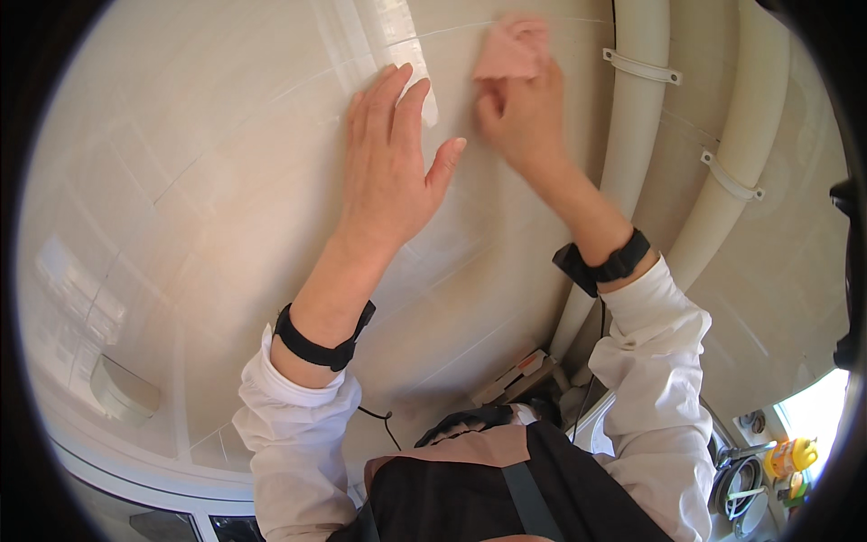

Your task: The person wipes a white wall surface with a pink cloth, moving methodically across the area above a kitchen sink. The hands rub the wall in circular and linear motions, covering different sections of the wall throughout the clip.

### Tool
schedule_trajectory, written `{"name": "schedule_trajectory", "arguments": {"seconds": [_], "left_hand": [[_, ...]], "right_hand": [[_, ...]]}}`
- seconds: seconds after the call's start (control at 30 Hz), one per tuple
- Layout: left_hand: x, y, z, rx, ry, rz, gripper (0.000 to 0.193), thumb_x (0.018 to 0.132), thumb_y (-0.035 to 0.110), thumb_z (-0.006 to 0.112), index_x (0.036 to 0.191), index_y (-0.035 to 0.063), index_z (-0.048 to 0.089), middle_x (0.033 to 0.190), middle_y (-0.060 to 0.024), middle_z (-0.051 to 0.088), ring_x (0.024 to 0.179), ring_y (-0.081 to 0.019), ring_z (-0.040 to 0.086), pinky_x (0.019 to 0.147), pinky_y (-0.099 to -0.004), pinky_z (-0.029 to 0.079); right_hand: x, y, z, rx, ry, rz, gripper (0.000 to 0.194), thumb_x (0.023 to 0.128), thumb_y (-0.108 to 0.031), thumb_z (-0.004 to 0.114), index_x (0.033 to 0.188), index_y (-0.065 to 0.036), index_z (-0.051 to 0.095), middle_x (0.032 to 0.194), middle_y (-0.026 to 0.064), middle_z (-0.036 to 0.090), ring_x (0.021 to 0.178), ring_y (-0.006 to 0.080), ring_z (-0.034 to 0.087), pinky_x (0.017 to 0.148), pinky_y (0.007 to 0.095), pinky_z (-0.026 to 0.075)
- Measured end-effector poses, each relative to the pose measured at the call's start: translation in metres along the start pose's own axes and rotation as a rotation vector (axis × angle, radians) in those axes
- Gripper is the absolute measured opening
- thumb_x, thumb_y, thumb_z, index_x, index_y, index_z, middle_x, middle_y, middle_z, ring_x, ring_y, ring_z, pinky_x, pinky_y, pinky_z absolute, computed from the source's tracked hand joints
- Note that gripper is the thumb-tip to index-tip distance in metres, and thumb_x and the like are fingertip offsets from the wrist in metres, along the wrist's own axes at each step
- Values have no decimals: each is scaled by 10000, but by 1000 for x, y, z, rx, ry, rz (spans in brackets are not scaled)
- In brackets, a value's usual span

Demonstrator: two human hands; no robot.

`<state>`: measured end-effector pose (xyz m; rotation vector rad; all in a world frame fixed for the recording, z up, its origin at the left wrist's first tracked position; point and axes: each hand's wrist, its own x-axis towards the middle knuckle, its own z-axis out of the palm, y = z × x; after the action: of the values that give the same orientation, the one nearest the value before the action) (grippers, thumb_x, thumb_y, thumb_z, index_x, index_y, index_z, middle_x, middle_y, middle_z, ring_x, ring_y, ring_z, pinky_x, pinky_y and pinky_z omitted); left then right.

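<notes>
A folded pink cloth (515, 49) is bunched in my right hand (528, 115), up against a glossy cream tiled wall (271, 223). The hand and cloth are slightly blurred, and part of the cloth's grip is hidden behind my fingers. To the left, my left hand (393, 146) lies against the same wall with its palm turned to the tiles, thumb spread and nothing held. A thin grout line (460, 28) crosses the tiles above it and runs behind the cloth. Each wrist wears a black strap.
Two cream pipes (640, 129) (752, 108) run down the wall at right, fixed by pipe clamps (640, 66) (731, 177). A box (515, 376) sits low near the corner. At lower right are a faucet (745, 450) and a yellow bottle (789, 457).
</notes>
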<state>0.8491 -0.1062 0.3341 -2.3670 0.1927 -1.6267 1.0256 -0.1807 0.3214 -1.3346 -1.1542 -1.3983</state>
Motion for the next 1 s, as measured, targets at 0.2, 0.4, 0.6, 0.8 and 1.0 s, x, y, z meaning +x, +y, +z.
{"name": "schedule_trajectory", "arguments": {"seconds": [0.2, 0.4, 0.6, 0.8, 1.0], "left_hand": [[-2, -3, -7, -6, 6, -10, 510, 807, 216, 669, 1216, -2, 457, 1307, -188, 411, 1226, -368, 391, 1019, -520, 302], [-5, -19, 2, -20, 24, -16, 503, 808, 221, 667, 1208, -5, 462, 1312, -185, 410, 1226, -368, 397, 1014, -533, 304], [-3, -26, 15, -47, 44, 6, 500, 810, 222, 667, 1205, -8, 464, 1310, -185, 413, 1225, -363, 397, 1017, -518, 307], [-8, -32, 32, -51, 47, 4, 498, 809, 215, 671, 1202, -14, 468, 1315, -187, 402, 1203, -366, 399, 1012, -505, 302], [-19, -37, 16, -28, 77, -34, 499, 808, 208, 667, 1207, -15, 466, 1319, -189, 393, 1197, -378, 394, 995, -508, 312]], "right_hand": [[2, -3, 0, 68, 27, -78, 471, 779, -117, 629, 1235, -40, 538, 1216, 176, 512, 1051, 378, 490, 916, 457, 386], [16, 49, 14, 133, -78, 415, 364, 819, -91, 576, 1177, -31, 575, 1162, 168, 543, 813, 336, 595, 710, 426, 483], [10, -20, 7, 3, 102, -222, 316, 802, -21, 552, 1113, -17, 603, 1040, 150, 608, 835, 330, 599, 709, 415, 478], [10, 44, 19, 237, 53, -19, 280, 807, 23, 532, 1070, -15, 619, 1119, 117, 590, 996, 312, 549, 825, 438, 433], [-2, 20, 35, 284, 74, 184, 340, 756, -13, 628, 1094, -45, 611, 1221, 95, 526, 1100, 353, 475, 895, 461, 392]]}}
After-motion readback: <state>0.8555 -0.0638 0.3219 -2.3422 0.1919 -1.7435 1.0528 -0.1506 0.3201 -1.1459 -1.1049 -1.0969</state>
